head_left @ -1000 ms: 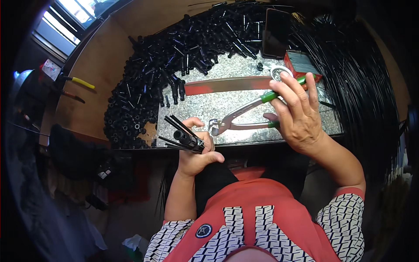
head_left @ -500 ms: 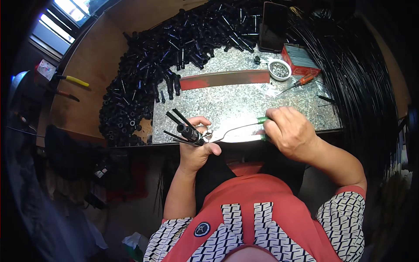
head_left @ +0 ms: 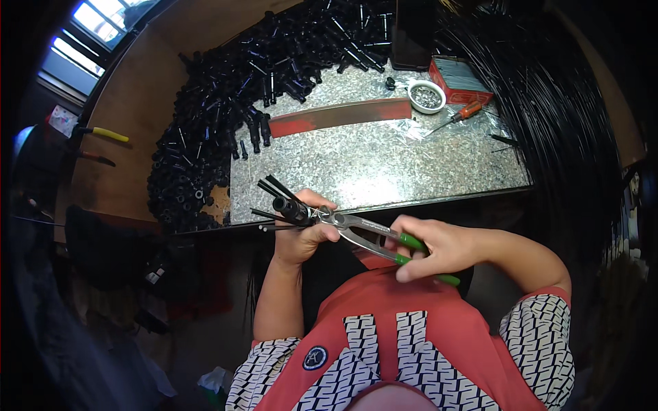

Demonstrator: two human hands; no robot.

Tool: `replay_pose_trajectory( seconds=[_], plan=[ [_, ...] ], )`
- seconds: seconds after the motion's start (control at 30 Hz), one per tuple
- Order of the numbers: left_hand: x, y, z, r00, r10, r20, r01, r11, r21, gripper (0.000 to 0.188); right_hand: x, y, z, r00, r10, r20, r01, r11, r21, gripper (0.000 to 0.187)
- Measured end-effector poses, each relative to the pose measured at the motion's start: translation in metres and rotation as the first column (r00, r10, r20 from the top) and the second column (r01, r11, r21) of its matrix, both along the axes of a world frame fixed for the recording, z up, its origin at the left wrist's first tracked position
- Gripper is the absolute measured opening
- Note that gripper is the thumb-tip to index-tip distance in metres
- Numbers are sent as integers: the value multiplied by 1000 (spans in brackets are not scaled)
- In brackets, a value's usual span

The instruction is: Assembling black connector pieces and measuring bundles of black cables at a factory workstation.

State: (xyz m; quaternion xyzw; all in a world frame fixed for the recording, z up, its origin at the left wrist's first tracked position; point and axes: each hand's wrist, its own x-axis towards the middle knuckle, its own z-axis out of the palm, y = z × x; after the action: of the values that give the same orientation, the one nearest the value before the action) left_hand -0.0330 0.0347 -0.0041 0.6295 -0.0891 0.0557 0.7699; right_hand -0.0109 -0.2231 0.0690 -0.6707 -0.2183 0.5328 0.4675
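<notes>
My left hand (head_left: 297, 244) is closed around a black tubular part (head_left: 293, 209) from which several thin black rods (head_left: 266, 188) stick out to the left. Thin wire seems to show at the part's right end, too small to make out fully. Against that end sit the jaws of steel pincers (head_left: 356, 223) with green handle grips. My right hand (head_left: 444, 248) grips the pincers by these handles, which are spread somewhat apart. Both hands are just in front of the speckled worktop's near edge.
A large heap of black tubular parts (head_left: 205, 123) covers the left and back. On the speckled worktop (head_left: 384, 164) lie a red-brown curved strip (head_left: 343, 118), a white bowl of small metal pieces (head_left: 426, 97), an orange-handled screwdriver (head_left: 469, 110) and a red box (head_left: 466, 85). Long black rods (head_left: 555, 103) fill the right.
My right hand has swung the pincers' handles down toward my body, so they slant downward to the right. The jaws stay at the part's end in my left hand. The view has shifted slightly.
</notes>
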Motion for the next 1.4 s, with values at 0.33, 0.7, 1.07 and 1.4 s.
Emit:
replay_pose_trajectory(
  seconds=[0.33, 0.7, 1.07, 1.4],
  plan=[
    [6, 9, 6, 986, -165, 24, 165, 986, -24, 57, -11, -4, -10, 980, -118, -160, 138, 983, 118, 31],
    [4, 1, 6, 999, 13, 46, -19, 991, 134, 52, -6, 3, -25, 120, -251, 960, 56, 968, 246, 30],
    [7, 5, 3, 997, -33, 65, 27, 996, 89, 45, -10, 2, -7, 909, -153, 388, 164, 986, 3, 50],
    [8, 7, 6, 984, -164, 69, 155, 982, 111, 59, -1, -13, -17, 870, -152, -469, 187, 982, 29, 24]
  ],
)
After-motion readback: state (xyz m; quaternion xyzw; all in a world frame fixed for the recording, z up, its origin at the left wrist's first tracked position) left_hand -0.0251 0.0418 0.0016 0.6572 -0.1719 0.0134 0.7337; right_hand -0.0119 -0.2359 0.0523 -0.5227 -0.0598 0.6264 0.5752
